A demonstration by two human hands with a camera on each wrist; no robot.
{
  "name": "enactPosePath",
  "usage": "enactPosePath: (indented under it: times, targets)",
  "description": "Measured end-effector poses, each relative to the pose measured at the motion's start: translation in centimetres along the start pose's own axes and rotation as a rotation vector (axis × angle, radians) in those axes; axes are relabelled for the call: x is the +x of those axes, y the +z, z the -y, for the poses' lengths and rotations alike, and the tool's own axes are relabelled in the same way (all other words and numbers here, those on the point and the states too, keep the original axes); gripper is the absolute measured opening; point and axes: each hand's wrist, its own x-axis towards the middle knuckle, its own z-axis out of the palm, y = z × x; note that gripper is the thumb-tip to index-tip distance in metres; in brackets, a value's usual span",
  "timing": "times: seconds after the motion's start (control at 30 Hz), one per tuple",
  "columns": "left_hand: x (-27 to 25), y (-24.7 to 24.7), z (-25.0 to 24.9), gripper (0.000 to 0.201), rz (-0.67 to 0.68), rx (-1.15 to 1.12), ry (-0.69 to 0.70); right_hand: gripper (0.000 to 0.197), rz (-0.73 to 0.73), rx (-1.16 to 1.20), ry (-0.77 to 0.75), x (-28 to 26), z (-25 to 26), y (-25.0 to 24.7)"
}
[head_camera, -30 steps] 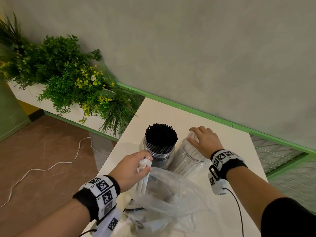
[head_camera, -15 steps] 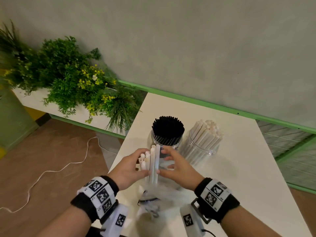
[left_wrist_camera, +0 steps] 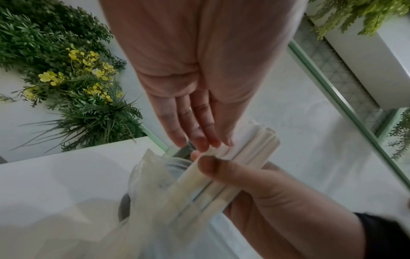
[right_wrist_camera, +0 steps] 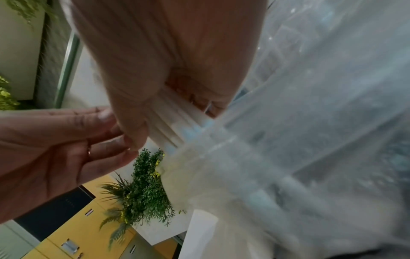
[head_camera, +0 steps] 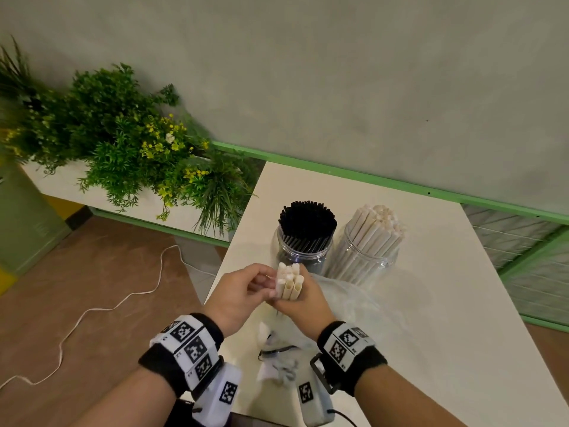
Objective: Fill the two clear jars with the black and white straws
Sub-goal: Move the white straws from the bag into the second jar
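Nearing the end: 2 jars (head_camera: 363, 260) packed with black and white straws, right hand (head_camera: 300, 298) clutching a last white straw bundle (head_camera: 289, 282), left hand (head_camera: 243, 291) fingers straight against it.

Soft, even indoor light, faint shadows; head view sharp centrally with bowed wide-angle edges, both wrist views motion-smeared, close skin at top out of focus.

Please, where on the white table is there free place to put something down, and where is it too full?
Free: the white table right of the clear jar of white straws, toward the right edge, and the strip behind both jars up to the green rail. Crowded: the near left, with the clear jar of black straws, crumpled clear plastic bag and both hands.
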Motion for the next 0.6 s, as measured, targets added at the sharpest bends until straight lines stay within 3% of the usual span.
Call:
enactPosePath:
  times: [0.1, 0.17, 0.23, 0.33, 0.5, 0.6]
  targets:
    - [-0.4, -0.1, 0.6, 0.022, -0.031, 0.116, 0.079, 0.037, -0.132, 0.031, -0.046, -0.4, 0.6, 0.2]
    - [-0.6, -0.3, 1.3, 0.012, -0.036, 0.246, 0.060, 0.033, -0.220, 0.028, -0.112, -0.7, 1.3, -0.1]
    - [-0.8, -0.1, 2.1, 0.026, 0.053, 0.369, -0.042, 0.038, -0.275, 0.069, -0.151, -1.2, 1.9, -0.9]
    - [-1.1, 0.5, 2.4, 0.027, 0.143, 0.379, -0.135, 0.054, -0.278, 0.086, -0.163, -1.7, 1.5, -1.8]
    - [-1.4, 1.0, 2.5, 0.034, 0.147, 0.368, -0.106, 0.030, -0.350, 0.029, -0.119, -1.4, 0.9, -1.5]
    - [-1.5, 0.7, 2.5, 0.039, 0.153, 0.397, -0.102, 0.026, -0.381, 0.057, -0.165, -1.5, 3.4, -2.6]
